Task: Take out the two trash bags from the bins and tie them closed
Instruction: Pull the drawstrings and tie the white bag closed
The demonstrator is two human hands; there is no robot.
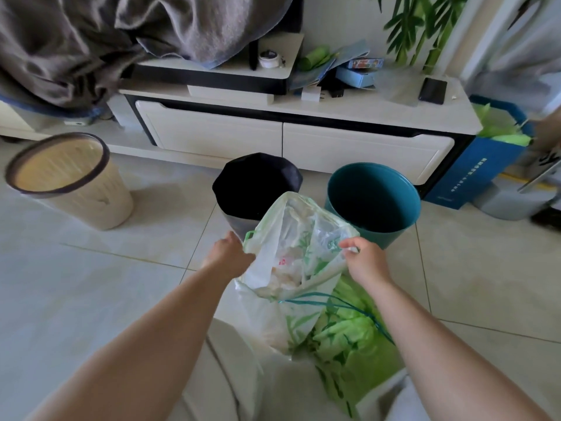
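Observation:
A translucent white trash bag (291,268) with green print and rubbish inside hangs in the air in front of two bins. My left hand (232,252) grips its rim on the left, and my right hand (362,259) pinches the rim on the right, holding the mouth wide. A green drawstring (334,300) trails from the bag. Behind stand a grey bin lined with a black bag (258,183) and a bare teal bin (375,199). A green bag (355,338) lies on the floor under my right forearm.
A beige bin (69,177) with a dark rim stands at the left. A white TV cabinet (288,138) runs behind the bins, with a phone (433,90) and boxes on top. A blue box (482,165) with green bags sits at the right. Tiled floor (91,284) lies all around.

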